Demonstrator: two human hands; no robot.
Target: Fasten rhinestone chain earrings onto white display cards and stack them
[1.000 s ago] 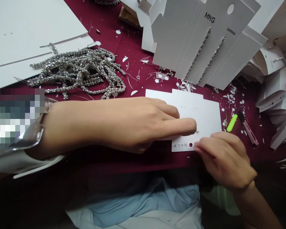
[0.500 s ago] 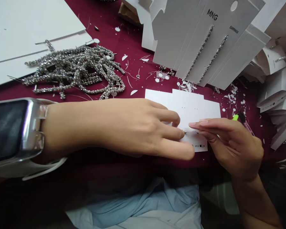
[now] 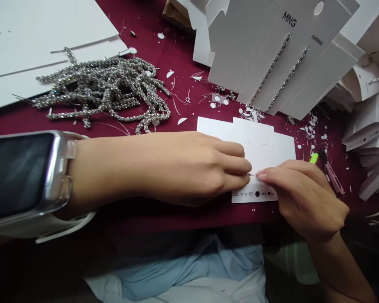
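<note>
While a white card is laid flat near the near edge of the bench, it is covered over its left part by the left hand and over its near right corner by the right hand. The left fingers are bent, with their tips beside a small metal piece on the card; whether it is held in that grip cannot be told. The thumb and forefinger of the right hand are brought close together at the card, just right of that piece, but whether anything is pinched there cannot be made out. Symbols and a dark hole are seen along the card's near edge. Toward the left edge of the bench, silver strands are heaped, partly over white sheets at the far left corner. Across the far side, two silver chains are mounted on a display card printed "MNG". Near the right edge, a pink cutter is seen beside a lime-green object, among white scraps.
</note>
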